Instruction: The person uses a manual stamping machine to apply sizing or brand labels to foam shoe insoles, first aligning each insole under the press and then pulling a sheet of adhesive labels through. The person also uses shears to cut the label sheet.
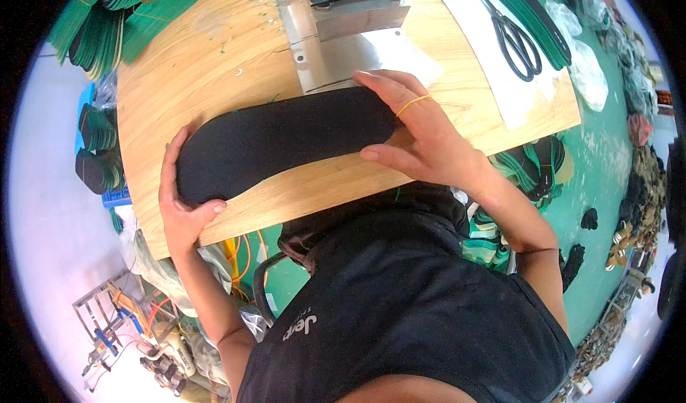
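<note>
A black shoe insole (286, 135) lies lengthwise near the front edge of the wooden table, its curved outline facing up. Whether more insoles are stacked beneath it cannot be made out. My left hand (184, 214) grips its left end, with the thumb on the near side and the fingers round the far side. At the other end, my right hand (421, 131) spans the tip between thumb and fingers. A thin yellow rubber band (414, 103) sits round the fingers of my right hand.
Beyond the insole stands a metal fixture (357, 28) with a flat plate. Black scissors (516, 42) lie on white paper (464, 17) at the right, beside stacked green-edged insoles (532, 21). Banded green bundles (136, 10) fill the far left corner. The wooden table (186, 74) ends close to my body.
</note>
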Available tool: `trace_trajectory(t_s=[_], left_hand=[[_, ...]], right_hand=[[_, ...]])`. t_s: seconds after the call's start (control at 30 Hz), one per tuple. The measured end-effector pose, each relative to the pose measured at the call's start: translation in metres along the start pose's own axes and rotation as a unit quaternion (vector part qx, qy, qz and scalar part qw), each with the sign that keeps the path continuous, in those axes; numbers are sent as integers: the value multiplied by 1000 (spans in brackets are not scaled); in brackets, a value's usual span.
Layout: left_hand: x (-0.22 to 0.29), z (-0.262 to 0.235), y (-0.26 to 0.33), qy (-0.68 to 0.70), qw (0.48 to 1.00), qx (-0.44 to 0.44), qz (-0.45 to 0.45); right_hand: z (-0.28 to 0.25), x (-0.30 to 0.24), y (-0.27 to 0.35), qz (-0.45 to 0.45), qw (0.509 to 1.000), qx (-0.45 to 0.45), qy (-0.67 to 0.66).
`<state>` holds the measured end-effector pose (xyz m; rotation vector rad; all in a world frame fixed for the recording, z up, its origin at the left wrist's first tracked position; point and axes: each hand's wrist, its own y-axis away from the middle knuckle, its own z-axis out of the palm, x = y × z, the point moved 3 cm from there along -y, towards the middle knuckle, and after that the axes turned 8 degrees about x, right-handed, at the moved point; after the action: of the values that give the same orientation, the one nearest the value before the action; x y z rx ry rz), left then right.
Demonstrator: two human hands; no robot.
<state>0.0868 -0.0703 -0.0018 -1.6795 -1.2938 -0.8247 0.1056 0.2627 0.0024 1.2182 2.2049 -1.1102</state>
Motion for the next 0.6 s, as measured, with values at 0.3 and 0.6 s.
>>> trace_trajectory(t_s=[0.3, 0.6], left_hand=[[2, -6, 4, -51, 998, -27, -2], [5, 7, -6, -89, 995, 34, -24]], right_hand=[[-2, -2, 6, 85, 995, 5, 50], [-9, 10, -9, 133, 989, 13, 65]])
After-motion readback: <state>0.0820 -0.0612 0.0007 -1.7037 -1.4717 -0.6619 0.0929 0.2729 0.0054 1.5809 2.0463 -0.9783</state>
